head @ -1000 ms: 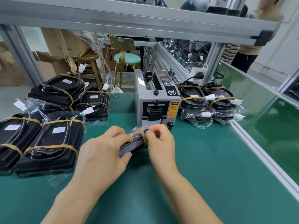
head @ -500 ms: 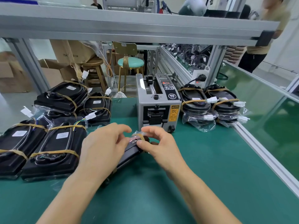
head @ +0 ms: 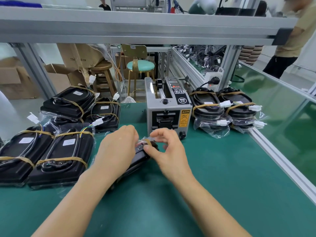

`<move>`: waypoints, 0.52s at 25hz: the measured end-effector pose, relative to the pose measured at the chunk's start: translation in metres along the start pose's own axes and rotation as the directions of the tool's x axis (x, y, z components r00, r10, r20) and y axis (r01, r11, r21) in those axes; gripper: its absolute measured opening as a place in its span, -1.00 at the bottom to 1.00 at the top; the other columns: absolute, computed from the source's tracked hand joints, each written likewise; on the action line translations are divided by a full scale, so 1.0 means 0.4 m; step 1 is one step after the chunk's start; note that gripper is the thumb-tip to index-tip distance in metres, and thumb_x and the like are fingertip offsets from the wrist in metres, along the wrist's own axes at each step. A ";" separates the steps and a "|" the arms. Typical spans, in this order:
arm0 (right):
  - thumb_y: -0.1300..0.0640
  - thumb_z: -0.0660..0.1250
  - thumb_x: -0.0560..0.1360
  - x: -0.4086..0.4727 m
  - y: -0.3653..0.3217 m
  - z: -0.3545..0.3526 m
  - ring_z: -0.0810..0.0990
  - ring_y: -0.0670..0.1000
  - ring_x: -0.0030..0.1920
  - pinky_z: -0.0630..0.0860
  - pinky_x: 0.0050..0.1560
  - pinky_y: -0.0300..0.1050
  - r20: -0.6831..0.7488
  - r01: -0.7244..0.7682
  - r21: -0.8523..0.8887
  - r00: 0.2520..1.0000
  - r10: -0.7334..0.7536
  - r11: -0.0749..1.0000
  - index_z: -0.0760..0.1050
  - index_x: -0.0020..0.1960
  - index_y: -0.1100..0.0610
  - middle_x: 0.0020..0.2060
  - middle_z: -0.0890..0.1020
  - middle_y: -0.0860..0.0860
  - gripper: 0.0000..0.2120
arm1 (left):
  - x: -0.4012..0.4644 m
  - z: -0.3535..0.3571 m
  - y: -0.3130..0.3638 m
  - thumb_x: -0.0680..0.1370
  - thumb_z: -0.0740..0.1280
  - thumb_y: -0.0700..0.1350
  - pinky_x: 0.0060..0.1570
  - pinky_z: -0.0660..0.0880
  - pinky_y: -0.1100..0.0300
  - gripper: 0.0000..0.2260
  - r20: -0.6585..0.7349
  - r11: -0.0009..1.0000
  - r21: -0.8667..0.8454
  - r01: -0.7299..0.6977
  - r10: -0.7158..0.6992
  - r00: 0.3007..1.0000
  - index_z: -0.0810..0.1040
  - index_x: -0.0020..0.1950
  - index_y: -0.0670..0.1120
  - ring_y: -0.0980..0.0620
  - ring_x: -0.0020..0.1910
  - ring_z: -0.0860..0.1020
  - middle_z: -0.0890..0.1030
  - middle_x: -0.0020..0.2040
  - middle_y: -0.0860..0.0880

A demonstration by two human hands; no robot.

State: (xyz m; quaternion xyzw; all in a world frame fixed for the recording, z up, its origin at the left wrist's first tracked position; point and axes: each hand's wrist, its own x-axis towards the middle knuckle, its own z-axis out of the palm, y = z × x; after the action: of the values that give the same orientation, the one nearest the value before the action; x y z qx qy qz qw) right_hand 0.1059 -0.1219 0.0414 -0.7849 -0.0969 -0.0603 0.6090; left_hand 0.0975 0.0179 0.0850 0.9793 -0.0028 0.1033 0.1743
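A black plastic unit in a clear bag lies tilted on the green mat just in front of the grey tape dispenser. My left hand lies over the unit and grips it from above, hiding most of it. My right hand pinches the bag and a strip of brown tape at the unit's far end, thumb pressed on the black body, fingers curled above.
Taped black units are stacked at the left, more taped units right of the dispenser. An aluminium rail bounds the mat on the right. Stools, cardboard boxes and a standing person lie beyond the bench.
The unit has tipped lower toward the mat. My right hand shifted from gripping the end to pinching the bag and tape with its fingers lifted. The camera view rose slightly.
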 end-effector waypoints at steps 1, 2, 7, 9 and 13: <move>0.20 0.46 0.42 -0.005 -0.002 0.003 0.50 -0.22 0.03 0.42 0.01 -0.33 -0.021 0.111 -0.077 0.993 -0.113 0.991 0.57 -0.08 -0.03 0.01 0.48 -0.17 -0.83 | 0.003 0.002 -0.006 0.58 0.18 -0.15 -0.06 0.38 0.04 -0.95 -0.013 1.000 -0.007 0.002 -0.002 1.000 0.43 -0.02 -0.07 -0.14 -0.04 0.51 0.54 -0.04 -0.01; 0.17 0.45 0.43 -0.009 -0.004 0.007 0.48 -0.18 0.02 0.45 0.00 -0.25 -0.016 0.188 -0.126 0.981 -0.191 0.974 0.62 -0.09 -0.01 -0.01 0.45 -0.16 -0.89 | 0.003 0.004 -0.010 0.58 0.20 -0.16 -0.06 0.39 0.04 -0.95 -0.029 1.000 -0.025 0.000 -0.001 1.000 0.45 -0.03 -0.07 -0.13 -0.05 0.50 0.55 -0.05 -0.01; 0.08 0.45 0.44 0.019 -0.029 -0.005 0.46 -0.03 -0.01 0.42 0.09 -0.02 0.079 0.248 -0.365 0.969 -0.236 0.897 0.69 -0.06 0.03 -0.14 0.42 -0.14 -0.91 | 0.000 0.010 -0.017 0.59 0.20 -0.14 -0.08 0.39 0.04 -0.93 -0.075 0.996 -0.089 -0.007 0.000 0.997 0.47 -0.04 -0.06 -0.12 -0.06 0.51 0.55 -0.08 0.01; 0.03 0.46 0.43 0.039 -0.051 -0.017 0.47 -0.02 -0.02 0.43 0.08 -0.03 0.139 0.195 -0.404 0.979 -0.151 0.894 0.68 -0.07 0.02 -0.17 0.40 -0.16 -0.89 | -0.002 0.012 -0.018 0.59 0.20 -0.11 -0.08 0.39 0.04 -0.93 -0.074 0.995 -0.101 0.002 -0.010 0.997 0.46 -0.04 -0.04 -0.12 -0.06 0.51 0.55 -0.08 0.02; 0.04 0.44 0.46 0.069 -0.085 -0.037 0.48 -0.02 -0.06 0.39 0.05 -0.04 0.321 0.319 -0.541 0.934 -0.159 0.778 0.67 -0.10 0.04 -0.15 0.41 -0.14 -0.91 | -0.011 0.015 -0.005 0.60 0.19 -0.09 -0.11 0.35 0.07 -0.93 -0.089 0.994 -0.105 0.011 -0.020 0.996 0.45 -0.05 0.00 -0.11 -0.05 0.50 0.54 -0.09 0.04</move>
State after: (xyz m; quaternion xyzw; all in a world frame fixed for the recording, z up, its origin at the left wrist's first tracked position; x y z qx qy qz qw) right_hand 0.1254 -0.1261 0.0831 -0.9157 -0.2515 -0.0622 0.3074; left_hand 0.0944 0.0176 0.0779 0.9632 0.0073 0.1456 0.2260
